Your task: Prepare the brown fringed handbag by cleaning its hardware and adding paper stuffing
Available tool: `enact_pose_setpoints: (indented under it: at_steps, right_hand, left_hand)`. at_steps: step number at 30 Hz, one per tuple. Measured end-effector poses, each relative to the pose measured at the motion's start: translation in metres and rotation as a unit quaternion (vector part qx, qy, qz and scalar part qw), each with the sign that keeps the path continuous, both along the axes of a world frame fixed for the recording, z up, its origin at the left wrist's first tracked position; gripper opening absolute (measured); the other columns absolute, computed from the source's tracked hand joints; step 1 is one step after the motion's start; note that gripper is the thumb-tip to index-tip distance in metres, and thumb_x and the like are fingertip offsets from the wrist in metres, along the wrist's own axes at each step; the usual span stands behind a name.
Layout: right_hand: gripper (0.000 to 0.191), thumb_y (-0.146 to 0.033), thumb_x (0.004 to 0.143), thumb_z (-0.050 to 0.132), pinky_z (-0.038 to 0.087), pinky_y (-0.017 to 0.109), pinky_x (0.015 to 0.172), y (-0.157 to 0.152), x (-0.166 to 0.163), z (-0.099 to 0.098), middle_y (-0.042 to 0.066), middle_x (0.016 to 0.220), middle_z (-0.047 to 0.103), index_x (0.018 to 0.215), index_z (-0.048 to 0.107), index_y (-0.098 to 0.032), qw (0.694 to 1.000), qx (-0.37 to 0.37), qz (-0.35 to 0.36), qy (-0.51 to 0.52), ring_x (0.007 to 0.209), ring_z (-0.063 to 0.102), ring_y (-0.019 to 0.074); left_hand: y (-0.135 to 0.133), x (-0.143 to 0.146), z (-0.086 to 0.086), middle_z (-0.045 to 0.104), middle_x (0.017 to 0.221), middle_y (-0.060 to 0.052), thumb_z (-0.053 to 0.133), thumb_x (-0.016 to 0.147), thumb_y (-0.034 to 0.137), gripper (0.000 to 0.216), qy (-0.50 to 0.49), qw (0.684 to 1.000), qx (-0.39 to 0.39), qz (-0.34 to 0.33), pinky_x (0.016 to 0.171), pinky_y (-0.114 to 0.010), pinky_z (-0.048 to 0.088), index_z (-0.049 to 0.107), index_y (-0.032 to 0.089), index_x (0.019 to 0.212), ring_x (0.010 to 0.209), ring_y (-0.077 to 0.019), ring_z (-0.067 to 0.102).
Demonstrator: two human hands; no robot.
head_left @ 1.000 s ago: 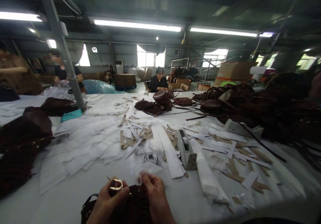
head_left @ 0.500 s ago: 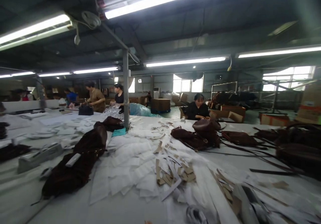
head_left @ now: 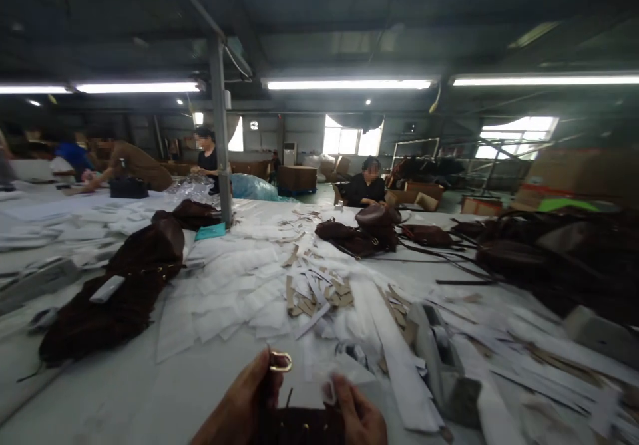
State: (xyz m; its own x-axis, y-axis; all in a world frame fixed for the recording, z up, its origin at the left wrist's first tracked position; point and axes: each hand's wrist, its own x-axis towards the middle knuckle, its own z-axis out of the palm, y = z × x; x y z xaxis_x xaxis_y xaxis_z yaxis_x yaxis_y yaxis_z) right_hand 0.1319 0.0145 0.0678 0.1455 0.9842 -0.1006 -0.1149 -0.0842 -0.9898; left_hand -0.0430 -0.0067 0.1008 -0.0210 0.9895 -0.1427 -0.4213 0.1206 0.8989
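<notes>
At the bottom edge my left hand (head_left: pixel 242 395) is closed, thumb and fingers pinching a gold-coloured metal buckle (head_left: pixel 280 362). My right hand (head_left: pixel 358 410) is closed too, its fingertips on a small pale piece (head_left: pixel 329 390), too blurred to name. Between the hands is the upper part of a dark brown bag (head_left: pixel 304 425) with a row of small gold fittings. Its lower part lies outside the view. Just beyond my right hand, a roll of clear tape (head_left: pixel 352 354) rests on the white table (head_left: pixel 124 395).
A grey tape dispenser (head_left: pixel 439 358) stands to the right amid paper strips (head_left: pixel 317 292). White sheets (head_left: pixel 234 285) cover the middle. Brown bags lie left (head_left: pixel 110 298) and right (head_left: pixel 529 252). A post (head_left: pixel 220 132) rises behind; a co-worker (head_left: pixel 367 185) sits across the table.
Both my hands have come into view at the bottom, with the brown bag and buckle. The view has tilted down and turned slightly right.
</notes>
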Motion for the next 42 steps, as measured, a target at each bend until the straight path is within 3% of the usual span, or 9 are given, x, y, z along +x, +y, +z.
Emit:
enact_pose_setpoints:
  at_steps: [3,7,16,26,29,34,38,42]
  right_hand:
    - [0.058,-0.069,0.056,0.074,0.044,0.025,0.050,0.002,-0.007,0.009,0.001,0.057,0.063,0.071,0.068,-0.013,0.992,-0.035,0.029,0.118,0.054,0.056,0.0173]
    - [0.052,-0.063,0.057,0.078,0.041,0.022,0.048,-0.002,-0.014,0.014,-0.001,0.057,0.059,0.065,0.064,-0.013,0.986,-0.022,0.019,0.162,0.052,0.050,0.0122]
    - [0.047,-0.060,0.078,0.061,0.031,0.021,0.041,-0.015,-0.013,0.007,-0.004,0.053,0.048,0.067,0.059,-0.014,0.997,0.025,0.060,0.048,0.047,0.038,0.0095]
    - [0.045,-0.057,0.083,0.055,0.035,0.022,0.046,-0.022,-0.014,0.015,-0.001,0.059,0.051,0.070,0.062,-0.014,0.996,0.080,0.040,-0.030,0.056,0.041,0.0132]
    - [0.045,-0.058,0.081,0.057,0.033,0.022,0.045,-0.018,-0.008,0.019,-0.001,0.056,0.050,0.070,0.064,-0.015,0.996,0.078,-0.005,-0.046,0.053,0.041,0.0132]
    - [0.047,-0.059,0.082,0.056,0.031,0.022,0.044,-0.017,-0.008,0.019,-0.004,0.055,0.043,0.064,0.058,-0.016,0.995,0.080,0.041,-0.043,0.050,0.034,0.0106]
    - [0.048,-0.060,0.082,0.056,0.031,0.022,0.046,-0.021,-0.014,0.016,-0.004,0.056,0.041,0.064,0.058,-0.015,0.994,0.081,0.047,-0.054,0.054,0.034,0.0111]
    - [0.049,-0.061,0.082,0.055,0.033,0.022,0.047,-0.020,-0.017,0.010,-0.003,0.057,0.045,0.065,0.058,-0.015,0.994,0.070,0.071,-0.038,0.054,0.038,0.0118]
  left_hand:
    - [-0.006,-0.004,0.009,0.053,0.065,0.002,0.066,0.075,0.058,0.044,0.044,0.998,0.029,-0.020,0.051,-0.019,0.030,0.063,0.016,0.086,0.054,-0.0075,0.040]
    - [-0.015,-0.003,0.004,0.050,0.056,0.004,0.068,0.077,0.051,0.038,0.088,0.994,0.031,-0.056,0.044,-0.018,0.020,0.057,0.016,0.075,0.046,-0.0050,0.032]
    - [-0.021,0.012,-0.023,0.052,0.058,0.003,0.066,0.076,0.054,0.042,0.122,0.991,0.004,-0.053,0.048,-0.018,0.032,0.060,0.013,0.080,0.051,-0.0088,0.043]
    - [-0.023,0.019,-0.002,0.058,0.064,0.000,0.064,0.077,0.055,0.041,0.235,0.970,0.033,-0.048,0.056,-0.021,0.040,0.064,0.014,0.077,0.060,-0.0129,0.050]
    - [-0.025,0.019,-0.004,0.055,0.059,0.002,0.065,0.077,0.055,0.041,0.203,0.978,0.024,-0.025,0.051,-0.019,0.036,0.063,0.014,0.077,0.055,-0.0105,0.047]
    - [-0.027,0.017,-0.005,0.060,0.062,0.001,0.075,0.071,0.048,0.041,0.038,0.998,-0.011,-0.045,0.049,-0.016,0.036,0.067,0.013,0.091,0.051,-0.0070,0.048]
    - [-0.028,0.015,-0.005,0.069,0.075,-0.002,0.081,0.066,0.043,0.048,-0.016,0.999,-0.030,-0.042,0.059,-0.019,0.046,0.068,0.015,0.103,0.064,-0.0119,0.059]
    - [-0.031,0.011,-0.012,0.073,0.094,-0.007,0.081,0.066,0.043,0.047,0.010,0.999,-0.026,-0.033,0.073,-0.025,0.051,0.070,0.017,0.104,0.082,-0.0196,0.065]
